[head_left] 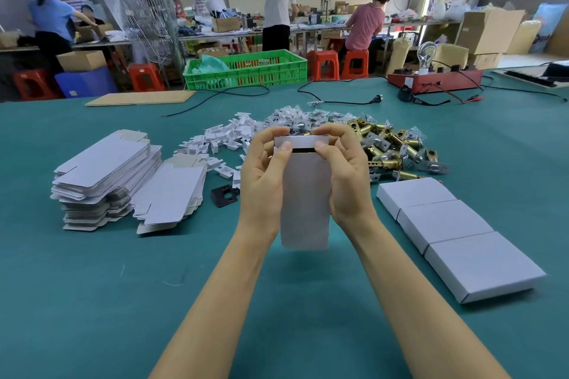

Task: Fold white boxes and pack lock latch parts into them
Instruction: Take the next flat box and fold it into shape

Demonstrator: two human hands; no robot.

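Both hands, left (261, 175) and right (345, 175), clamp fingers on an upright box (304, 203); open green table (92, 301) lies beneath, workshop behind.

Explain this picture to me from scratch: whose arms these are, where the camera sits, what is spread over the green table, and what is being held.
No machine is at work here. A person wears the one camera on the head, so you look forward and down along their own bare arms.

The left hand and the right hand hold a white box upright above the green table. Both thumbs press on its top flap, which is nearly closed; a dark slit remains.

On the table, to the left, lie stacks of flat unfolded boxes. Behind the hands are small white inserts, little clear bags and a heap of brass latch parts. A small black plate lies near the left wrist. To the right, three closed white boxes lie in a row.

Other people work at benches in the background.
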